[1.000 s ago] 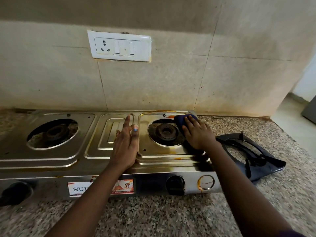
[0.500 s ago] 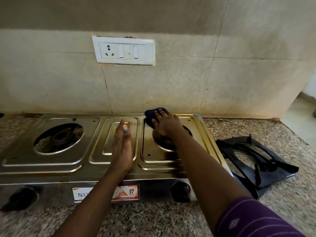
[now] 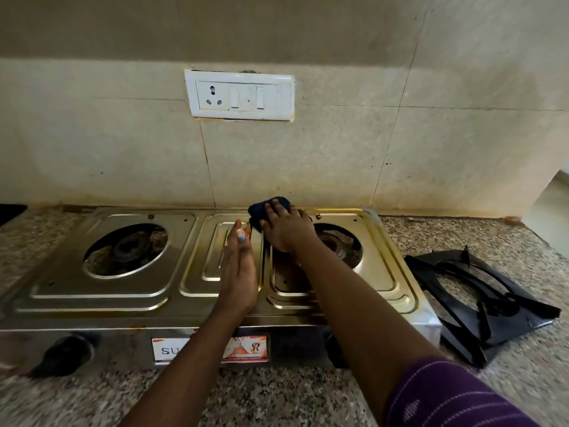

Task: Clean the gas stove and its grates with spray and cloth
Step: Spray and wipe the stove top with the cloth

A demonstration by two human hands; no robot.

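Observation:
A two-burner steel gas stove (image 3: pixel 101 291) stands on the granite counter with both grates off. My right hand (image 3: pixel 286 228) presses a dark blue cloth (image 3: pixel 264 209) onto the stove top at the back, between the middle panel and the right burner (image 3: pixel 337 243). My left hand (image 3: pixel 238 266) lies flat on the middle panel with fingers straight and holds nothing. The left burner (image 3: pixel 131 249) sits bare in its opening. Black grates (image 3: pixel 480 297) lie stacked on the counter to the right of the stove. No spray bottle is in view.
The tiled wall behind carries a white socket and switch plate (image 3: pixel 240 95). Black knobs (image 3: pixel 61 354) stick out of the stove's front. Speckled granite counter (image 3: pixel 277 396) runs in front of the stove. A dark object (image 3: pixel 10 212) shows at the far left edge.
My right hand has slid the cloth from the right side of the right burner across to the back left corner of that panel. My left hand stayed on the middle panel.

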